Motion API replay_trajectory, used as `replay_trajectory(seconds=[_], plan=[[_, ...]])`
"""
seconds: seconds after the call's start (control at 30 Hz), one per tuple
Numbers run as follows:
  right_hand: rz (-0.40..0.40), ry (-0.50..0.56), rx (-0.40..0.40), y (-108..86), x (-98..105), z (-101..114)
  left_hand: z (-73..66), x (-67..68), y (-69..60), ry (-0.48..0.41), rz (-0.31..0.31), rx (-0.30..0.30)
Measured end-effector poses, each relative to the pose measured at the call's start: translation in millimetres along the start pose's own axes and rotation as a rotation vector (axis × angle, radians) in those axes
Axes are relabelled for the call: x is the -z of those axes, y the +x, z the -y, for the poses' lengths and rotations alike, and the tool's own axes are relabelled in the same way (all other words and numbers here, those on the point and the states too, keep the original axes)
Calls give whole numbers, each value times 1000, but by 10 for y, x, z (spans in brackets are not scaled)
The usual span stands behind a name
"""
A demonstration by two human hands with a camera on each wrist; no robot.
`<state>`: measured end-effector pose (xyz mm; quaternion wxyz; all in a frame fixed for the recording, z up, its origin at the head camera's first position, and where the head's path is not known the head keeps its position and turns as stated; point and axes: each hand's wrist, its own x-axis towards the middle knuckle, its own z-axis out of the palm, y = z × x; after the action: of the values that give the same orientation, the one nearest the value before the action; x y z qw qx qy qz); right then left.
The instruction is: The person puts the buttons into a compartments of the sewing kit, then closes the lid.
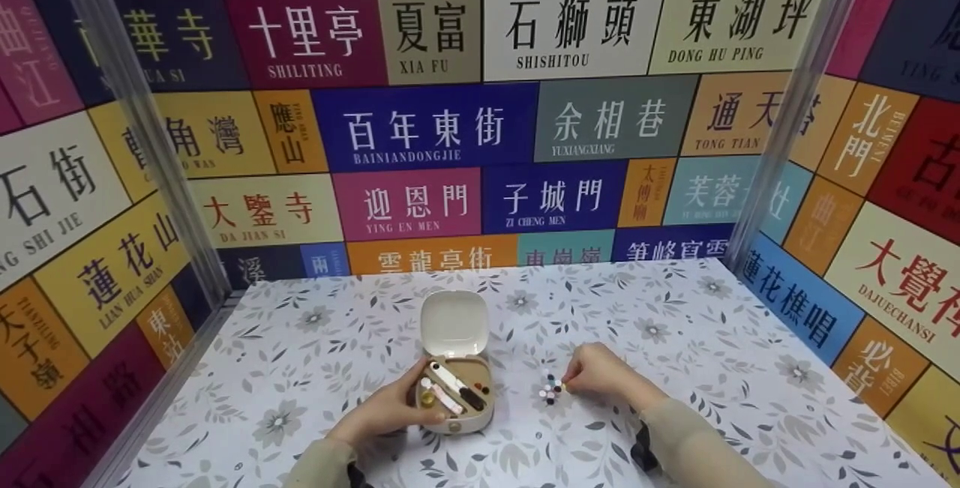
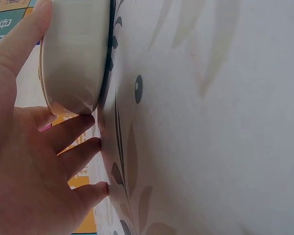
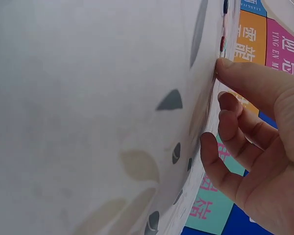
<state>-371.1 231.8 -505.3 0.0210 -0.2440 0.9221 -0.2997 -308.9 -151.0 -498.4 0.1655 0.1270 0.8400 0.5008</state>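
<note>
An oval cream case [image 1: 474,422] stands with its lid [image 1: 454,323] raised. Divided compartments hold a white strip-like tool [image 1: 448,378], a dark item [image 1: 471,398], a pinkish-white piece [image 1: 448,401] and small round bits. My left hand [image 1: 386,407] grips its left side, thumb at the front; in the left wrist view, the left hand [image 2: 39,147] has thumb and index against the case wall [image 2: 73,58]. Small coloured beads [image 1: 551,390] lie on the cloth. At their right edge is my right hand [image 1: 604,374]; in the right wrist view, the right hand [image 3: 264,142] has loosely bent fingers and its thumb touches the cloth.
A white cloth [image 1: 300,368] with grey flowers and leaves covers the table. Colourful panels with Chinese lettering [image 1: 420,128] stand behind it and at both sides, with clear upright strips at the two back corners.
</note>
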Motion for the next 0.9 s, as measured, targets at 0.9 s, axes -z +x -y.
replay_trajectory(seconds=[0.9], plan=[[18, 108, -62, -35, 6, -14, -19, -25, 6, -66, 11, 42]])
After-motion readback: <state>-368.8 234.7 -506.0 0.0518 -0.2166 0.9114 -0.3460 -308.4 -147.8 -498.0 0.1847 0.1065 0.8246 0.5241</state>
